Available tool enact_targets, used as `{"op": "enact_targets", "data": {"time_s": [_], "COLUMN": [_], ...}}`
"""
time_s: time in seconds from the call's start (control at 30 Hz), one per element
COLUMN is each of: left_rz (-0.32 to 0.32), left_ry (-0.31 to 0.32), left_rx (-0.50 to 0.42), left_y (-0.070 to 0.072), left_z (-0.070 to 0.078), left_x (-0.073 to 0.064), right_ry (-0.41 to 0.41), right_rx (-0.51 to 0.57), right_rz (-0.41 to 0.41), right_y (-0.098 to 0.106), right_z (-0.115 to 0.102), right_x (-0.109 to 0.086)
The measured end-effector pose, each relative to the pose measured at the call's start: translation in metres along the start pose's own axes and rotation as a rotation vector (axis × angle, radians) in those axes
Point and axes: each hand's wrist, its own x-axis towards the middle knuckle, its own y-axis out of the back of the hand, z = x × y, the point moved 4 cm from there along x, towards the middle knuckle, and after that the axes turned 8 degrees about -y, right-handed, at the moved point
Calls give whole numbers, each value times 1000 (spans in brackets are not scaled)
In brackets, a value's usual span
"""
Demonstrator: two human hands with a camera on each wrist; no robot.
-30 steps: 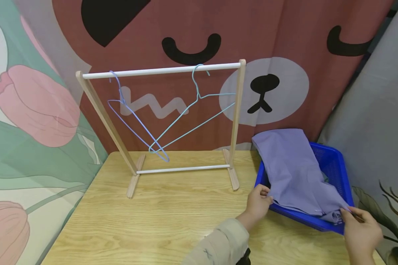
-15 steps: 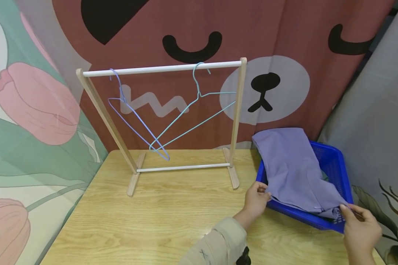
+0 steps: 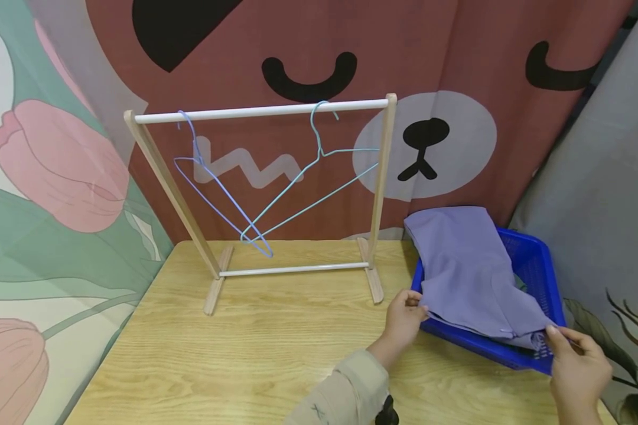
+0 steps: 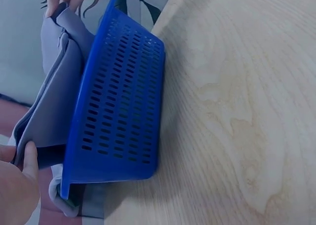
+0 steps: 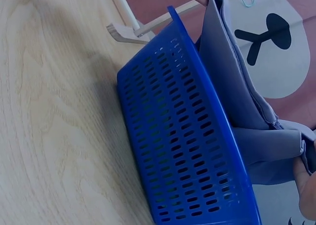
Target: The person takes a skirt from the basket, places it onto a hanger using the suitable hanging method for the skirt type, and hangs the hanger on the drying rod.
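Note:
A folded lavender garment (image 3: 468,271) lies over the blue plastic basket (image 3: 544,277); its exact kind is unclear. My left hand (image 3: 404,319) pinches the near left corner of its edge, while my right hand (image 3: 579,360) pinches the near right corner. Between the two hands that edge is drawn out just above the basket's front rim. Seen from the left wrist, the cloth (image 4: 54,96) has a seam or zip along the edge, and a dark inside shows by the left thumb. The right wrist view shows the layers of cloth (image 5: 232,81) hanging slightly apart.
On the wooden table (image 3: 244,366) stands a small rack (image 3: 380,195) with a white top bar. A purple hanger (image 3: 223,189) and a teal hanger (image 3: 298,177) hang from it. Printed curtains (image 3: 308,35) close off the back and sides. Some green cloth shows inside the basket.
My left hand has moved slightly left and up with its corner, spreading the garment's near edge a little wider. My right hand has hardly moved and keeps its pinch.

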Motion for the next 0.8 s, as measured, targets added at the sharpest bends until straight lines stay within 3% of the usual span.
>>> {"op": "enact_targets", "data": {"time_s": [0.13,0.2,0.33,0.37,0.5,0.57,0.7,0.8], "left_rz": [-2,0,16,17,19,24,29,19], "left_ry": [-33,-40,-35,-30,-41,-47,-39,-16], "left_rx": [-15,-19,-36,-45,-81,-96,-129,-140], "left_y": [1,1,4,5,5,6,8,10], "left_z": [4,6,6,7,10,12,16,20], "left_x": [1,2,2,2,2,2,2,3], "right_ry": [1,-42,-91,-87,-6,36,6,-74], "right_rx": [24,41,-9,-11,69,127,102,63], "right_rz": [-14,-9,-4,-7,-48,-63,1,50], "right_y": [-11,-23,-33,-35,-29,-34,-50,-62], "right_z": [-19,-39,-56,-61,-48,-54,-83,-103], "right_x": [-13,-33,-52,-57,-42,-49,-75,-95]}}
